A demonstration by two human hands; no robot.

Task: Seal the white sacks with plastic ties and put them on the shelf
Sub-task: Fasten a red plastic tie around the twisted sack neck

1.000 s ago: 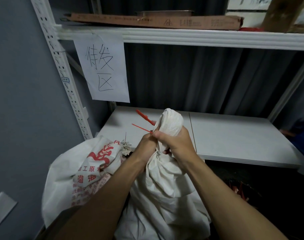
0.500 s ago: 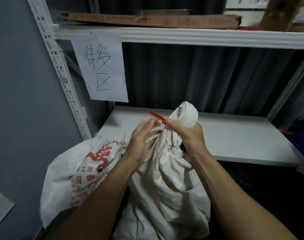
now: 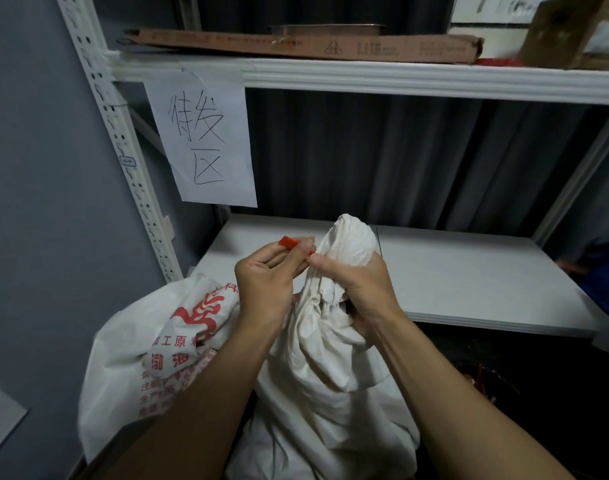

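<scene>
Hands are working at the neck of a white sack (image 3: pixel 331 375) in front of a white shelf (image 3: pixel 469 282). The right hand (image 3: pixel 360 289) is gripping the gathered neck, fingers curled tight round the cloth, with the bunched top poking up above the fist. The left hand (image 3: pixel 265 285) is pinching the free end of a red plastic tie (image 3: pixel 291 242) between thumb and fingertips, just left of the right thumb.

Half a second earlier the left hand was lying open beside the neck, holding nothing. A second ago both hands were clamped round the neck with the tie's ends sticking out. So the left hand is now retaking the tie, probably to draw it tight.

Whether the tie is looping round the neck is hidden by the right hand. The sack is sitting below the shelf board's front edge, not on it, and sealing looks unfinished. A printed sack (image 3: pixel 150 344) with red lettering is leaning against it on the left.
</scene>
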